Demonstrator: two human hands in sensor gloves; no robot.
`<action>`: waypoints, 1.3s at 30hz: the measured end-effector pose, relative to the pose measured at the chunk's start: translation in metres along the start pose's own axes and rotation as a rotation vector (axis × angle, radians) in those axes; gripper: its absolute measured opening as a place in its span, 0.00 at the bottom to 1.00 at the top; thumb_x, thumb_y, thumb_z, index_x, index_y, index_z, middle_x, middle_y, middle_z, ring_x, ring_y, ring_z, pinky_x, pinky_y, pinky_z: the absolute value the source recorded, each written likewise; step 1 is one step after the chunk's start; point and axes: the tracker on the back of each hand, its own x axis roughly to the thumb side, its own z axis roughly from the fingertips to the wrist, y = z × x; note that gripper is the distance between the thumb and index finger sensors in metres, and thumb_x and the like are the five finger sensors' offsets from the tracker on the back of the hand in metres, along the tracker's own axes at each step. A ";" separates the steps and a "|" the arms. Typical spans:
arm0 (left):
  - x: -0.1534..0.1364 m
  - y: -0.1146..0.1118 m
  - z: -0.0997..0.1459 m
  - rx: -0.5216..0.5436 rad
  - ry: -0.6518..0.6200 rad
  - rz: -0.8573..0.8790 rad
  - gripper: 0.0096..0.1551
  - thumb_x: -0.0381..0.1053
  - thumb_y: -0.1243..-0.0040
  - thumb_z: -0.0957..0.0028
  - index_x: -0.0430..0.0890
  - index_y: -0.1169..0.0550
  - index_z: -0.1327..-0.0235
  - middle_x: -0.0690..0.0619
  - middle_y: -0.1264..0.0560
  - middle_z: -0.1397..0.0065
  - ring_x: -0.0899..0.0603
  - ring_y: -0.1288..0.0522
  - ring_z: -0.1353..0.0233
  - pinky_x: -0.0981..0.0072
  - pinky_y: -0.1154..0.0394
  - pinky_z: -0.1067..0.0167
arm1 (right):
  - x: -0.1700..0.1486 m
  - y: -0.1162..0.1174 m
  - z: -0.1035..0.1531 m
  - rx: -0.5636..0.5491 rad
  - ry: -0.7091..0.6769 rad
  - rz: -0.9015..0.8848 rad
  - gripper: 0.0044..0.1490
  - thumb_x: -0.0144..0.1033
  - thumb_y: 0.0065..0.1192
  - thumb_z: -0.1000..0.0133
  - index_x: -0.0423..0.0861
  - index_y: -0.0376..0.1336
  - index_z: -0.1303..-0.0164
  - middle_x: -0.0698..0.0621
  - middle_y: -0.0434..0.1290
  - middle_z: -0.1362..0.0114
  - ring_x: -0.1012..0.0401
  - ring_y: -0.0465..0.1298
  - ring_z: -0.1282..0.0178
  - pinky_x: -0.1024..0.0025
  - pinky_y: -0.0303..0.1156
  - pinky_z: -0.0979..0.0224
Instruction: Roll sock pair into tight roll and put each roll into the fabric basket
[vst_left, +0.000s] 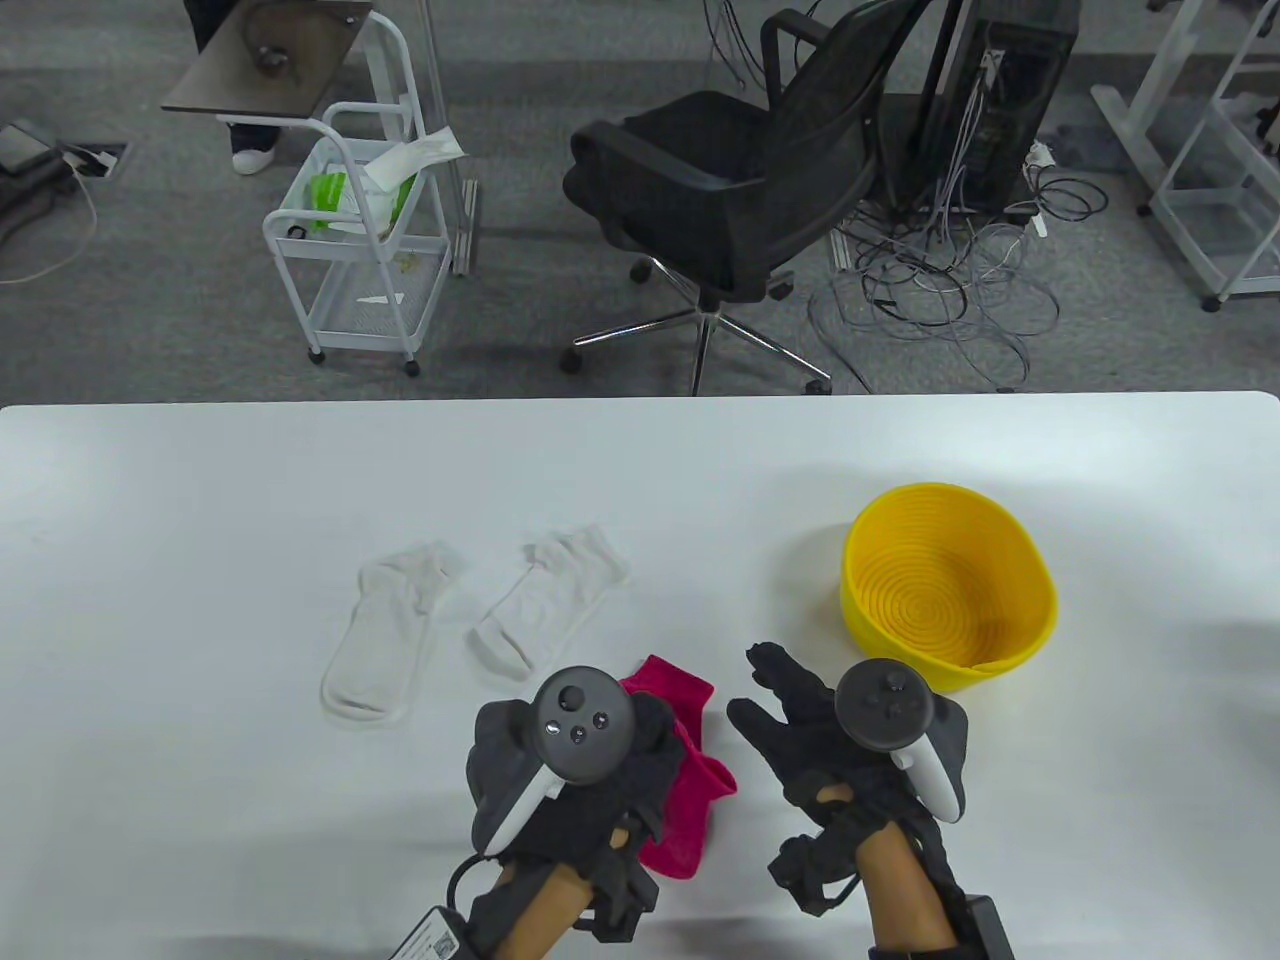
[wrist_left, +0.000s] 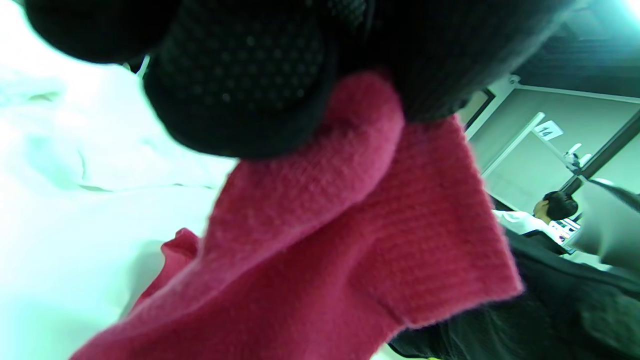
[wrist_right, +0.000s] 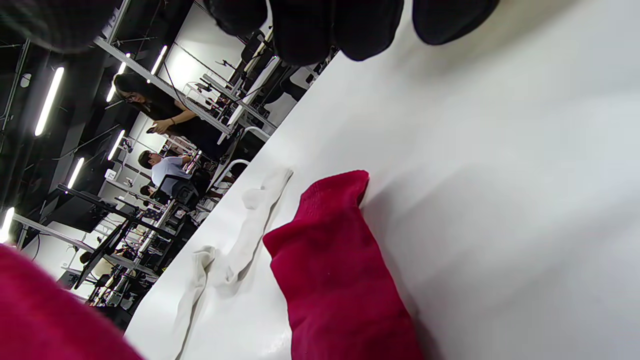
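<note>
Left hand (vst_left: 560, 760) pinches a soft, floppy, light red sock (vst_left: 685, 760); right hand (vst_left: 830, 740) hovers open, empty. Best gripped at the cuff.

Red socks (vst_left: 690, 770): we see them partly hidden under left hand (vst_left: 570, 760); count unclear; near edge blurred in right wrist view.

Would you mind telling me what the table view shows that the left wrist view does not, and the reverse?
Only the table view shows the yellow basket, empty, the two white socks lying flat, and the open right hand. Only the left wrist view shows the left hand's fingers pinching the red fabric up close, plus a seated person in the background. Both show the red socks and the white table.
</note>
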 end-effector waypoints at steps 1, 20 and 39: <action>-0.001 -0.001 -0.004 -0.007 0.006 0.010 0.22 0.54 0.33 0.58 0.49 0.17 0.52 0.52 0.10 0.64 0.49 0.14 0.71 0.52 0.22 0.61 | 0.000 0.000 0.000 -0.003 0.001 -0.002 0.53 0.71 0.51 0.54 0.56 0.46 0.21 0.49 0.56 0.16 0.45 0.58 0.15 0.38 0.59 0.24; -0.034 -0.042 -0.109 -0.105 0.225 -0.018 0.23 0.54 0.32 0.58 0.49 0.17 0.50 0.51 0.11 0.62 0.47 0.14 0.69 0.50 0.23 0.59 | -0.006 -0.007 -0.002 -0.043 0.040 -0.033 0.53 0.71 0.50 0.53 0.55 0.46 0.21 0.49 0.57 0.16 0.45 0.59 0.16 0.39 0.59 0.24; -0.067 -0.051 -0.137 -0.024 0.214 -0.209 0.31 0.53 0.33 0.59 0.55 0.24 0.37 0.51 0.20 0.34 0.43 0.18 0.39 0.45 0.29 0.41 | -0.008 -0.006 -0.004 -0.032 0.074 -0.004 0.52 0.70 0.51 0.52 0.56 0.46 0.21 0.49 0.57 0.16 0.45 0.59 0.16 0.39 0.59 0.24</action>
